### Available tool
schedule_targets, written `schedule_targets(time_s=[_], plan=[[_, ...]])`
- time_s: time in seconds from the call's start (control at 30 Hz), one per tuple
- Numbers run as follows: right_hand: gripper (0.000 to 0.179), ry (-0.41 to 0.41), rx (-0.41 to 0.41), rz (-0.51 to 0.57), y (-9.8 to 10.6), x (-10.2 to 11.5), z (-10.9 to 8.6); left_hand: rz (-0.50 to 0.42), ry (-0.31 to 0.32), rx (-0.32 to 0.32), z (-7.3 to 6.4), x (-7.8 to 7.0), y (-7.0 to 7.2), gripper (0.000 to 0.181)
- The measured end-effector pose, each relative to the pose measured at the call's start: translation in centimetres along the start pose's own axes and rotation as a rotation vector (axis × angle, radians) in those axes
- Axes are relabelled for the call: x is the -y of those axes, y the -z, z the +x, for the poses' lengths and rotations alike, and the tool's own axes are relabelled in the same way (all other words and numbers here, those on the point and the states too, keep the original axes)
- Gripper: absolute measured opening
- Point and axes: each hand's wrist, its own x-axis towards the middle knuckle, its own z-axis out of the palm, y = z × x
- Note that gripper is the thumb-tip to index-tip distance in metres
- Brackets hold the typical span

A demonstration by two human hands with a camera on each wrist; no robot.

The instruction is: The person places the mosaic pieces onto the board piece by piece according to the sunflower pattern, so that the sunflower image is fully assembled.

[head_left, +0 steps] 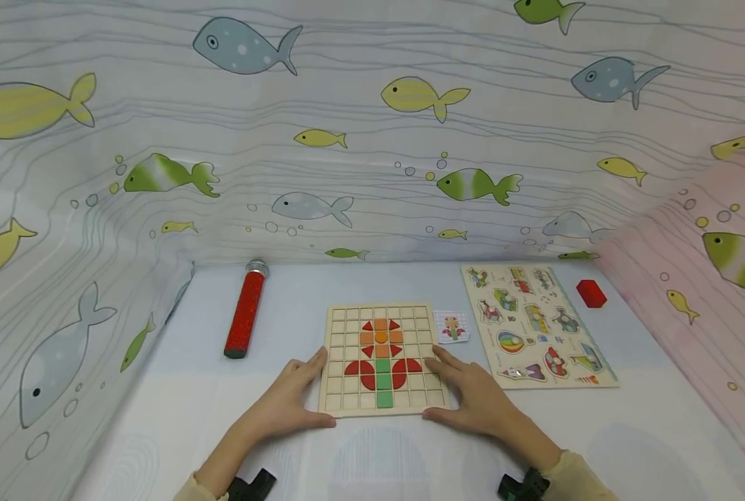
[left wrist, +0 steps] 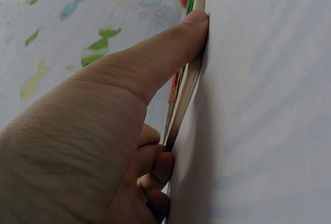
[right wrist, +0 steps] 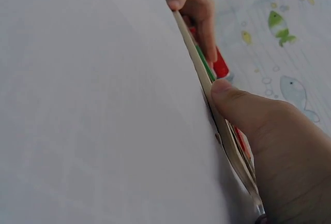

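Observation:
A square wooden grid board (head_left: pixel 349 316) lies flat on the table. Red, orange and green pieces on it make a flower with a green stem (head_left: pixel 384 383) and red leaves. My left hand (head_left: pixel 287 396) holds the board's near left corner, thumb along the front edge and fingers at the side. At the near right corner my right hand (head_left: pixel 475 400) grips likewise, its index finger reaching over the rim. Both wrist views show a thumb (left wrist: pixel 170 45) (right wrist: pixel 243 105) pressed to the board's edge. Beside the board lies a small pattern card (head_left: pixel 452 327) showing a similar flower.
A red microphone-like stick (head_left: pixel 245 313) with a silver head lies to the left. On the right are a wooden picture puzzle board (head_left: pixel 472 282) with toy pictures and a red hexagonal block (head_left: pixel 591 293). Fish-print cloth (head_left: pixel 372 167) rises behind and at the sides.

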Motion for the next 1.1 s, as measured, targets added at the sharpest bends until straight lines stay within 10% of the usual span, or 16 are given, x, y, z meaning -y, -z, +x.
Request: schedule_targets(time_s=[0.33, 1.1], plan=[[0.114, -0.157, 0.061, 0.008, 0.1, 0.2, -0.2, 0.064, 0.005, 0.017, 0.2, -0.6, 0.3, 0.117], [0.108, -0.171, 0.090, 0.043, -1.8, -0.5, -0.4, 0.107, -0.021, 0.077, 0.1, 0.3, -0.9, 0.109]])
